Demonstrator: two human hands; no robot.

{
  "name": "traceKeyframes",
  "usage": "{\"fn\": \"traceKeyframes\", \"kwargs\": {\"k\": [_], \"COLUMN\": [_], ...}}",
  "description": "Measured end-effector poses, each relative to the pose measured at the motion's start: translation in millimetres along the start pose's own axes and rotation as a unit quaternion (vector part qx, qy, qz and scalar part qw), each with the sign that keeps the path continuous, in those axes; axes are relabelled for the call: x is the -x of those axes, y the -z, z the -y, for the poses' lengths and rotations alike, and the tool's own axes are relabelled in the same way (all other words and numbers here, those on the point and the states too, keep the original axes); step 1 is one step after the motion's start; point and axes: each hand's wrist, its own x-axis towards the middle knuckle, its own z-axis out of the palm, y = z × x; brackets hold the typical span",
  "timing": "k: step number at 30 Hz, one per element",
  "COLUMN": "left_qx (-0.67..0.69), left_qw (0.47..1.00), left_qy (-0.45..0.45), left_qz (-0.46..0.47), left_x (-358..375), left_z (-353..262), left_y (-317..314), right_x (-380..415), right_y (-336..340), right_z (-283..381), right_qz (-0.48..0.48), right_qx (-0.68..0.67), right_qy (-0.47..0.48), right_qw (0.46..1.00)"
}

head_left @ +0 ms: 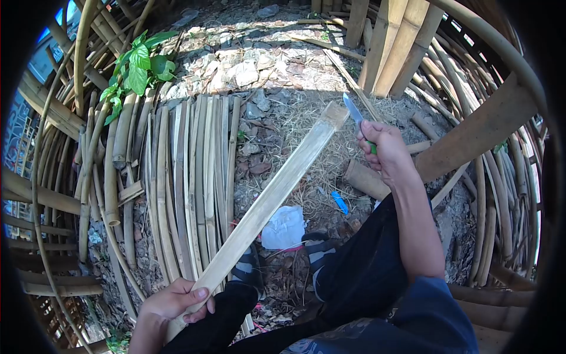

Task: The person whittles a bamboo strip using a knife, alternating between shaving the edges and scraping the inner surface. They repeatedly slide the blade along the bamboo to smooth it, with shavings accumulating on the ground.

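Pale tan bamboo slat [277, 192], green-handled knife [356, 118], blue scrap [339, 202].

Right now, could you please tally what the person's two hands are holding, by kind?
Bamboo slat, gripped by the left hand: 1
Knife, gripped by the right hand: 1
Total: 2
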Motion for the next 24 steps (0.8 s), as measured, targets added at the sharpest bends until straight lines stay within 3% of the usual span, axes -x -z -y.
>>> {"fn": "traceKeyframes", "kwargs": {"k": [2,4,6,8,9,10,12,14,15,17,24], "left_qx": [-0.014,-0.011,-0.028,-0.024,-0.025,-0.019,-0.011,-0.017,-0.019,-0.009,0.011], "left_qw": [0.999,0.999,0.999,0.999,0.999,0.998,0.998,0.998,0.998,0.999,0.995], "left_qy": [-0.016,-0.028,-0.023,-0.036,-0.038,-0.041,-0.044,-0.042,-0.039,-0.041,-0.099], "left_qz": [0.033,0.016,-0.005,-0.024,-0.024,-0.032,-0.044,-0.040,-0.040,0.029,0.015], "left_x": [0.7,5.8,7.3,3.2,1.6,1.2,1.3,-0.9,-3.1,-5.0,-16.8], "left_z": [2.9,-0.7,-4.1,-6.8,-7.9,-8.2,-7.6,-8.1,-7.7,-4.0,-9.5], "left_y": [1.1,0.2,-2.0,-1.8,-2.0,-2.2,-2.8,-2.6,0.0,5.3,-9.2], "right_x": [1.8,16.2,22.0,28.6,33.8,40.4,53.2,63.3,66.6,71.3,96.0], "right_y": [5.3,-2.3,-10.6,-21.4,-24.5,-28.9,-40.9,-53.7,-59.7,-70.0,-97.3], "right_z": [4.3,1.6,1.7,0.9,-0.7,-3.2,-7.9,-13.9,-19.2,-30.4,-48.0], "right_qz": [-0.019,-0.021,-0.032,-0.053,-0.041,-0.040,0.109,0.241,0.239,0.349,0.410], "right_qx": [-0.001,-0.134,-0.162,-0.144,-0.121,-0.122,0.014,0.014,0.011,-0.017,0.014], "right_qy": [-0.003,-0.016,0.012,0.197,0.237,0.236,0.226,0.099,0.098,0.030,0.038], "right_qw": [1.000,0.991,0.986,0.968,0.963,0.963,0.968,0.965,0.966,0.937,0.911]}}
